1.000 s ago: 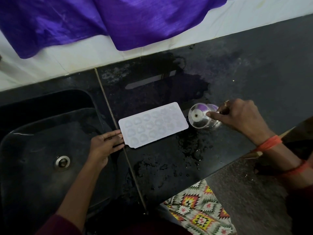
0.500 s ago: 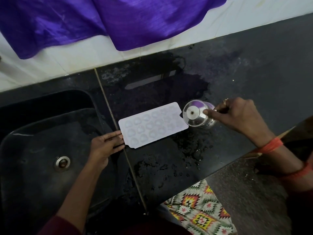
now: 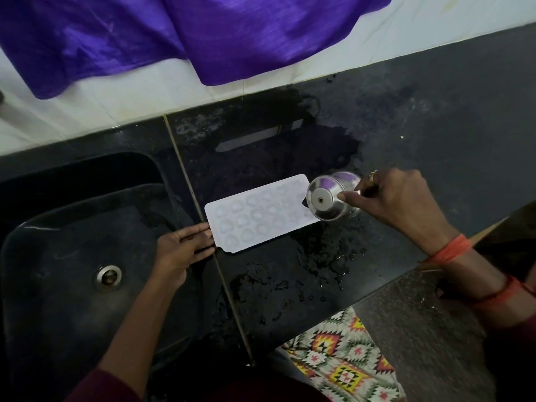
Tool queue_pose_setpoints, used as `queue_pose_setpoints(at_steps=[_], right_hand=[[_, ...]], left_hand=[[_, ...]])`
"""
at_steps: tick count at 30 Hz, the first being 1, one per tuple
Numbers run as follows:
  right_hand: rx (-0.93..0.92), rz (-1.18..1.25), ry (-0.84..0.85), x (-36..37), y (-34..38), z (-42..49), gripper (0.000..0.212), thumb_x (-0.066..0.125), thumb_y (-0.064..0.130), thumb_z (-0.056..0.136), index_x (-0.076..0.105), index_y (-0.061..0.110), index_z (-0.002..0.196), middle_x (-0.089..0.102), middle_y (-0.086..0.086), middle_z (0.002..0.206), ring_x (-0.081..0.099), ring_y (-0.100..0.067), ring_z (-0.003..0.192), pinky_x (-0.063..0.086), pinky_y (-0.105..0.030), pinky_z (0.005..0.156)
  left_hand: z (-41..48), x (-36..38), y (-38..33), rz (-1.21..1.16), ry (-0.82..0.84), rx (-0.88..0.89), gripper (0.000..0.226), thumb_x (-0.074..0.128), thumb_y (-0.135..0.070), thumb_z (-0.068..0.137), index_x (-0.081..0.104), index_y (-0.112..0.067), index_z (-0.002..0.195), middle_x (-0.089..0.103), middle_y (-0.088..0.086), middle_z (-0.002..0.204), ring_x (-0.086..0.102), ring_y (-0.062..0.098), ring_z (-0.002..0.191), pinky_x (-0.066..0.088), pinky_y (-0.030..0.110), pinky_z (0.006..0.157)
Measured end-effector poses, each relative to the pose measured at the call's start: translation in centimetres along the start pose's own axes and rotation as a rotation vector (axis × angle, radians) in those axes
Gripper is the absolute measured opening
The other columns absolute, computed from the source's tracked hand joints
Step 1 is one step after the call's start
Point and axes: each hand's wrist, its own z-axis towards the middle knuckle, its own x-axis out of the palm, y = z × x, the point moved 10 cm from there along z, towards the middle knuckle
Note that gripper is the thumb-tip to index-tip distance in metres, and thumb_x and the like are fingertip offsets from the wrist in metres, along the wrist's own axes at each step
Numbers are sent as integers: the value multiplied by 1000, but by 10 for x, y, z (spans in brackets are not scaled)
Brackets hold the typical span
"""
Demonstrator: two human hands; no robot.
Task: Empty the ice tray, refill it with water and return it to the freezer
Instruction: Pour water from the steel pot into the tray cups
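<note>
A white ice tray (image 3: 255,216) lies flat on the black table (image 3: 449,126), its rows of rounded pockets facing up. The pale pockets do not show whether they hold water.

The left hand (image 3: 181,252) rests at the tray's left short end, fingers straight and laid together, the tips touching that edge without curling round it. At the tray's right end the right hand (image 3: 397,201) grips a steel cup (image 3: 327,201). The cup is tipped so its round base faces the camera and it overlaps the tray's right corner; the mouth is hidden, so any pouring cannot be made out. A ring (image 3: 372,177) shows on one finger of that hand, and orange thread bands (image 3: 448,250) circle its wrist.

Wet patches (image 3: 319,256) glisten on the table just in front of the tray, and a larger dark spill spreads behind it. Left of the tray, past a thin seam in the table, is a dark sink (image 3: 58,256) with a metal drain (image 3: 108,277). Behind the tray, purple cloth (image 3: 232,33) hangs over a white wall. In front of the tray, beyond the table's edge, is a patterned fabric (image 3: 339,352).
</note>
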Motion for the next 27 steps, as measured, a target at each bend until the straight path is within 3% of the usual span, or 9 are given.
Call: queue_pose_setpoints(at_steps=[21, 27], right_hand=[[21, -39, 28, 1, 2, 1, 36, 76, 56, 79, 80, 21, 86, 71, -7, 69, 68, -29, 68, 57, -38, 70], [26, -31, 24, 2, -1, 2, 38, 76, 58, 77, 80, 22, 86, 73, -6, 72, 69, -27, 70, 58, -38, 71]], left_hand=[[0, 2, -3, 14, 8, 10, 20, 70, -2, 91, 73, -3, 110, 79, 7, 90, 77, 17, 80, 59, 22, 61], [-1, 4, -5, 18, 14, 14, 19, 68, 0, 92, 72, -2, 111, 79, 3, 83, 76, 11, 72, 59, 21, 60]])
